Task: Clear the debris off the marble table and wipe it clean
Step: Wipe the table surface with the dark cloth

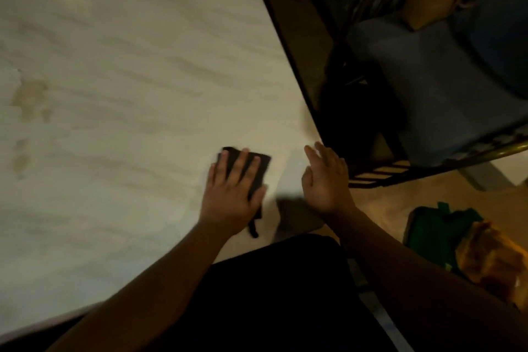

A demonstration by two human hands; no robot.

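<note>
The stain [28, 100] is a tan, ragged blotch at the left edge of the counter [143, 65], with smaller marks [21, 157] just nearer. It looks like a dried spill, so I judge it will need firm rubbing, perhaps several passes. The counter is pale marble with soft brown veining and a bright glare at its far left. It looks hard, smooth and slick, so a cloth should glide easily over it. No loose debris can be made out through the blur.

The left hand [231, 194] lies flat near the near right corner, fingers straight and spread, pressing the cloth [265, 164] onto the marble. The cloth is dark, folded to a rough rectangle, with a thin tail trailing out toward the near edge. It is likely soft, light and limp. It is best driven with a flat palm on its middle, since pinching a corner would let it unfold.

The right hand [325, 180] is open and holds nothing, fingers loosely extended over the counter's corner. Whether it touches the marble I cannot tell.

Off the counter to the right stand a blue chair [443, 88] and, nearer, a green bag [440, 231] on the floor.
</note>
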